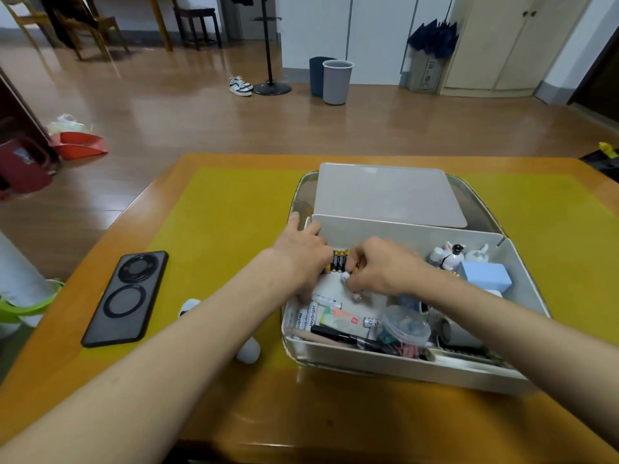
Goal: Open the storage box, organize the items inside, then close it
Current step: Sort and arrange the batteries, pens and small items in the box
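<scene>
Your left hand [303, 254] and right hand [385, 266] are bare; both forearms show uncovered, no sleeve reaching them; your fingers [294, 219] carry no rings.

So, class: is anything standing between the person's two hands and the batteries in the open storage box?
Nothing visible. The lid lies flat behind the storage box, and both the left hand and the right hand already reach the batteries by the far wall.

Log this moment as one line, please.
stage: sorting | white storage box: open | left hand and right hand: on black-and-gold batteries
</scene>
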